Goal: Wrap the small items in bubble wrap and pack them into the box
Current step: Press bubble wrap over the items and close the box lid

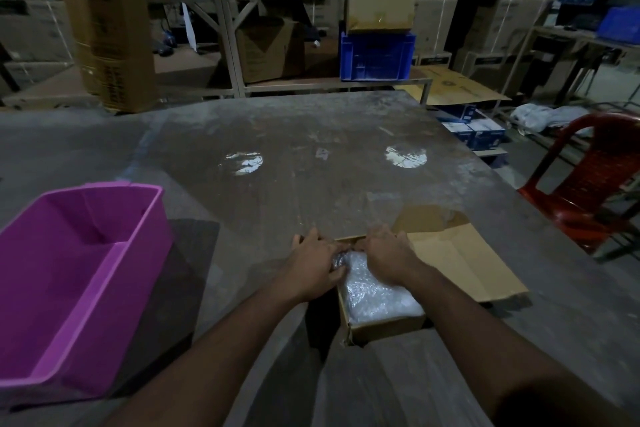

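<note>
Dim warehouse shelving is seen behind a worn grey table (pixel 311 156), on which an open cardboard box (pixel 384 322) is set beside a purple plastic bin (pixel 104 253). Bubble wrap (pixel 377 291) fills the box; its far end is pressed down by the left hand (pixel 313 263) and right hand (pixel 388 255), fingers bent over it, though whether it is pinched cannot be told.
</note>
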The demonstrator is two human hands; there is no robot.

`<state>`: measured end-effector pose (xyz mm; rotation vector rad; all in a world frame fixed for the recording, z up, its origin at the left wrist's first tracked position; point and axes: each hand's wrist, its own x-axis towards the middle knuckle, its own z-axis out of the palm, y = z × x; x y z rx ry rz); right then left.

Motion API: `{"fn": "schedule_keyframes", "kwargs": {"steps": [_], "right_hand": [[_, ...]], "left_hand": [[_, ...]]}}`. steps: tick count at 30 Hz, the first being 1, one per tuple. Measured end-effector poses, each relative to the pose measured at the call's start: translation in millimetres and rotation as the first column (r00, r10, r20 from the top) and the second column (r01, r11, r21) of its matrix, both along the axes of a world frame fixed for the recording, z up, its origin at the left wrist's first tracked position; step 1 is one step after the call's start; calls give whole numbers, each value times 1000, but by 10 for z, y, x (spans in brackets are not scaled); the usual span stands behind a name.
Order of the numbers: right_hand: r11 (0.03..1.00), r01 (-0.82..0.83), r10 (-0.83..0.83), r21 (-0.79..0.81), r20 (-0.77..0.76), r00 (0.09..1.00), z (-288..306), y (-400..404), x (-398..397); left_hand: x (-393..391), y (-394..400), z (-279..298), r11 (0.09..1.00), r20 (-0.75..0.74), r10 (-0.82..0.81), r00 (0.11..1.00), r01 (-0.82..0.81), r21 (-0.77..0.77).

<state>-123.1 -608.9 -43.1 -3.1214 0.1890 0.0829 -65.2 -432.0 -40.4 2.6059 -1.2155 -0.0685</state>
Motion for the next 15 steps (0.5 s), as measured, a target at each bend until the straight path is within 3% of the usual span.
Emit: {"fn": "schedule_keyframes", "kwargs": {"steps": [7, 13, 15], "right_hand": [[977, 44, -90, 210, 211, 973, 157, -91, -444], [910, 88, -135, 404, 87, 987, 430, -165, -981], [909, 101, -118, 405, 18, 993, 421, -121, -1071]], "left_hand": [[48, 44, 52, 996, -95, 79, 992, -83, -38], [75, -5, 40, 997, -91, 74, 993, -76, -14], [77, -10, 37, 998, -71, 68, 995, -68, 3]]}}
